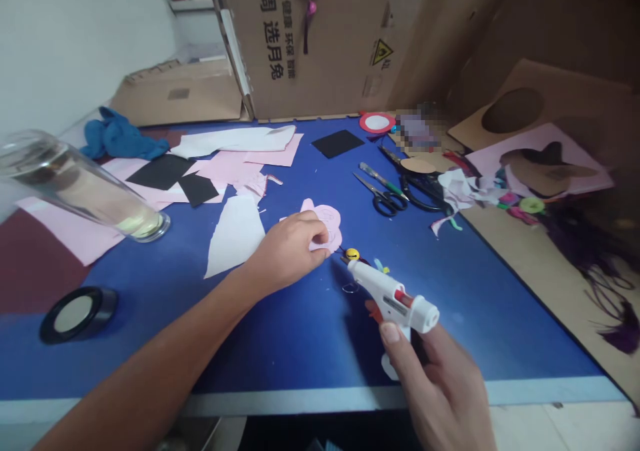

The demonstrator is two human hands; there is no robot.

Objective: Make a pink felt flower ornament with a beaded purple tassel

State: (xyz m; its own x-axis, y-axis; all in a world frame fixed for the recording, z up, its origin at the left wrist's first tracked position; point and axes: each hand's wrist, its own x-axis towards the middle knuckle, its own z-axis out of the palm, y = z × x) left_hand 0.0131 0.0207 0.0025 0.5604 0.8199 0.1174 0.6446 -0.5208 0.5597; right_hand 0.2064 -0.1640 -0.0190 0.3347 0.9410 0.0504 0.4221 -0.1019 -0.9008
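My left hand [287, 247] is closed over a pink cut-out [331, 221] with rounded lobes and faint drawn lines. The fingers pinch at its near edge and hide part of it. In my right hand [445, 384] is a white glue gun [383, 287] with an orange trigger, its nozzle pointing left toward the cut-out. Just beyond the nozzle lies a yellow bell [353, 254] on a dark cord, close to the edge of the cut-out. Behind my left wrist rests a white paper piece [235, 231].
Scissors [385, 201], a craft knife [377, 176] and black-handled pliers [423, 194] lie at the right. Pink and black sheets [160, 171] are scattered left, near a glass bottle [95, 191] and black tape roll [77, 314]. Cardboard [340, 51] stands at the back.
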